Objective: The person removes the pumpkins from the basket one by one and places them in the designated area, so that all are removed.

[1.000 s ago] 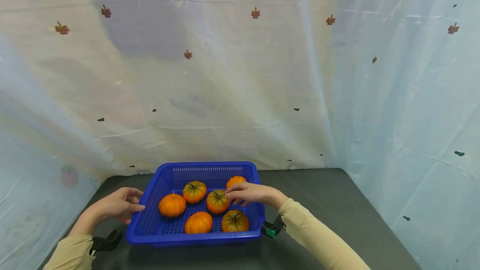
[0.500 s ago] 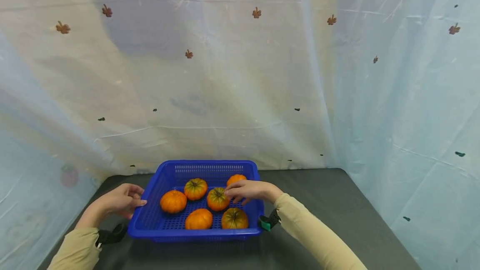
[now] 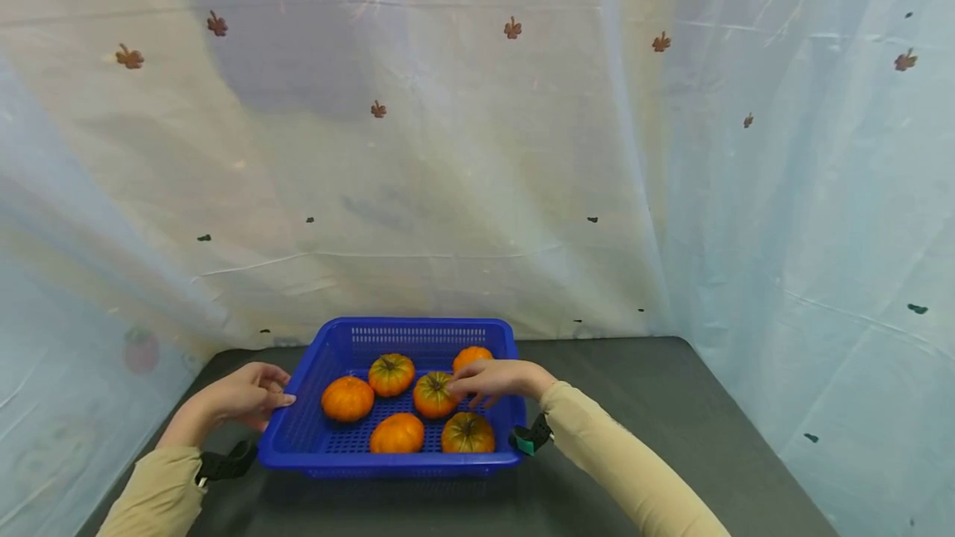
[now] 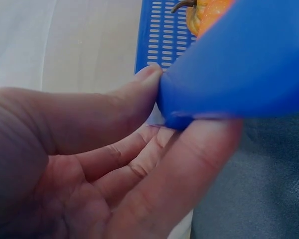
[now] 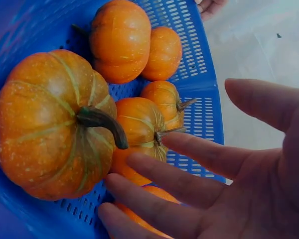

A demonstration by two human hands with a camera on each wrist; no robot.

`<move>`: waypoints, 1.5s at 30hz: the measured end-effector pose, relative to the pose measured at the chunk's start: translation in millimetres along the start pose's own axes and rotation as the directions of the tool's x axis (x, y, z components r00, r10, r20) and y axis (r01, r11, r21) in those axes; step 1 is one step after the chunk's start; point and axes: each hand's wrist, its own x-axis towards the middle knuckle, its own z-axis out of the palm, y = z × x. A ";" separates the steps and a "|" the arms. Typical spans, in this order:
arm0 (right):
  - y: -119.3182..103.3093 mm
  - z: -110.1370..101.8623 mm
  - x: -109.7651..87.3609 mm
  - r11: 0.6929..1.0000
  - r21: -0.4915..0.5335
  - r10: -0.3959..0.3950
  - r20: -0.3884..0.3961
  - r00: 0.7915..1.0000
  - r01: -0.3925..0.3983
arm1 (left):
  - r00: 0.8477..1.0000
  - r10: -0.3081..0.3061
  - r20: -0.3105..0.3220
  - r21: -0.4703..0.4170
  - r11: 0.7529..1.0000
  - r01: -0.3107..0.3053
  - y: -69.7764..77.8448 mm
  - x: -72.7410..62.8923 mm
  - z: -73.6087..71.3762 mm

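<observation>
A blue plastic basket [image 3: 388,461] with slotted walls holds several small orange pumpkins. At its left side my left hand [image 3: 249,396] pinches the rim [image 4: 229,74], thumb against one side and index finger underneath. Over the right part of the basket reaches my right hand [image 3: 507,377], palm down with fingers spread. In the head view its fingertips overlap the middle pumpkin [image 3: 433,396]. The right wrist view shows those fingers straight, holding nothing, close to a large ribbed pumpkin [image 5: 55,124] with a dark curved stem. The back right pumpkin [image 3: 472,355] is partly hidden behind this hand.
The basket is on a dark grey table [image 3: 634,421]. Behind and at both sides hangs a pale plastic curtain [image 3: 477,172] printed with leaves. A black band [image 3: 227,462] is on the left wrist, and another black band [image 3: 531,436] on the right.
The basket with its pumpkins has shifted slightly away from me. My left hand has come forward and right with its thumb on the rim; my right hand has drifted slightly forward.
</observation>
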 end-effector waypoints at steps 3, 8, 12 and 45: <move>-1.7 1.3 1.3 0.999 -0.042 0.019 0.006 1.000 -0.019 | 1.000 -0.016 -0.011 0.000 1.000 0.016 -1.3 2.0 -0.1; -4.3 4.5 5.3 0.991 -0.124 0.051 0.001 0.999 -0.051 | 1.000 -0.025 -0.009 0.003 1.000 0.025 -4.0 3.8 -0.4; -5.7 6.3 8.3 0.982 -0.161 0.095 -0.002 0.996 -0.094 | 1.000 -0.025 -0.006 -0.002 1.000 0.025 -4.7 3.5 1.1; -2.5 0.6 11.9 0.978 -0.200 0.078 0.113 0.991 -0.054 | 0.998 -0.065 0.016 -0.015 0.998 0.066 0.4 1.6 -2.1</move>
